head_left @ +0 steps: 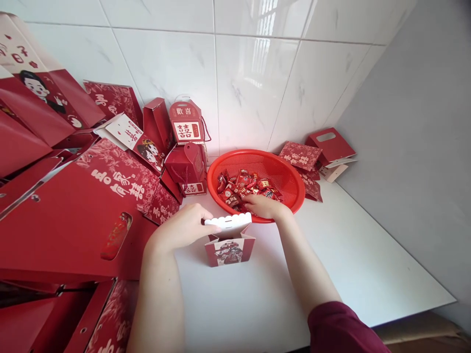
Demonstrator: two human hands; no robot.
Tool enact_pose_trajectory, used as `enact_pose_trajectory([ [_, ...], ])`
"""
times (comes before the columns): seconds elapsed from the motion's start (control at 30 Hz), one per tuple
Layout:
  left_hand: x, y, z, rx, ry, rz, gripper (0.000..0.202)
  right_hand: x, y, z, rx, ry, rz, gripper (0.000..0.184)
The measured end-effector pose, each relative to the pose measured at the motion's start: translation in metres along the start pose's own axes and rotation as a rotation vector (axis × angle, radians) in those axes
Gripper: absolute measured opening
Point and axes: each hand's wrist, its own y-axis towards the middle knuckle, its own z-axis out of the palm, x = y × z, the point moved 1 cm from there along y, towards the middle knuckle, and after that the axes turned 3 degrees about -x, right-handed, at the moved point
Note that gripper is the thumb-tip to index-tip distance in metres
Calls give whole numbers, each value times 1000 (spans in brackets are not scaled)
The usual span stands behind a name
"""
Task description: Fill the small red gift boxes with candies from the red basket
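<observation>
Left hand: my left hand [184,226] is curled around the white scalloped flap [228,221] of the small box [230,250], gripping it at the top edge.
Why held so: I judge the grip on the flap props the box upright and leaves its top open toward the basket.
Small box: it stands on the counter [349,260], between my two hands and just in front of the red basket [294,181].
Right hand: my right hand [262,206] reaches over the near rim, palm down on the candies [239,186].
Right hand state: the fingertips are buried among the wrappers, so I cannot tell if they are closed on anything.
Basket placement: it sits near the box, so the reach is short.
Surroundings: flat red cartons [73,220] lean in a pile on the left; folded-up boxes [186,125] stand against the tiled wall [257,73].
Hard to see: the small box's inside is hidden behind its flap, and the carton pile is cut off at the frame's edge.
</observation>
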Motion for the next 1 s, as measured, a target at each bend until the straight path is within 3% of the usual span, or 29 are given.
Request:
enact_pose_trajectory([
  [0.23, -5, 3, -2, -159, 81, 84, 36, 0, 0, -4, -266, 36, 9, 30],
  [0.33, -8, 3, -2, -174, 93, 162, 38, 5, -9, -12, -429, 88, -28, 23],
  [0.43, -13, 3, 0, -180, 13, 217, 31, 18, -26, -22, -567, 248, -68, 12],
  [0.5, -18, 2, 0, -266, -84, 249, 25, 31, -39, -27, -614, 432, -113, 11],
  [0.63, -33, -1, 2, -526, -189, 359, 37, 59, -63, -32, -603, 863, -313, 15],
  [0.77, -43, -9, 2, -657, -365, 434, 32, 77, -79, -32, -561, 1087, -435, 13],
  [1.0, -43, -21, -4, -537, -485, 479, 20, 93, -82, -20, -357, 1233, -500, 12],
])
